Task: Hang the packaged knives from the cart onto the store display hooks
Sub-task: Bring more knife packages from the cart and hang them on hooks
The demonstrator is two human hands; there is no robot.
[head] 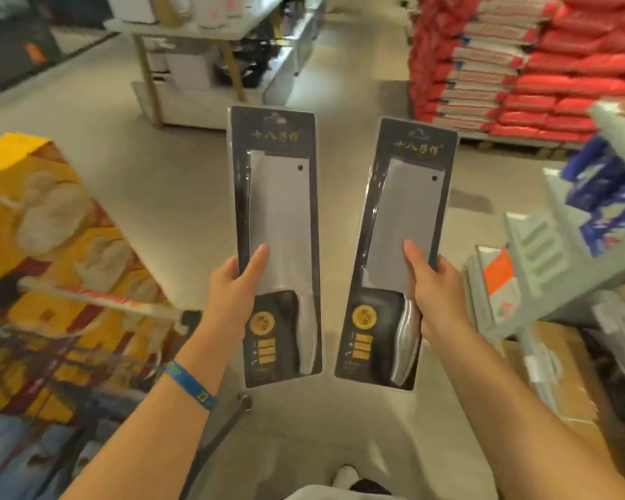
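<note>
I hold two packaged cleavers upright in front of me, each a steel blade on a black card with gold lettering and a hang hole at the top. My left hand [231,294] grips the left packaged knife [278,211] at its lower left edge, thumb across the blade. My right hand [435,294] grips the right packaged knife [405,225] at its lower right edge, thumb on the front. The two packs are apart, tilted slightly away from each other. No display hooks are in sight.
The cart [98,304] at the left carries a yellow printed box [51,225]. A grey shelf unit [542,254] with blue packs [607,196] stands at the right, cardboard boxes [563,377] below it. Red sacks [520,66] are stacked far right, a display table [210,66] far ahead.
</note>
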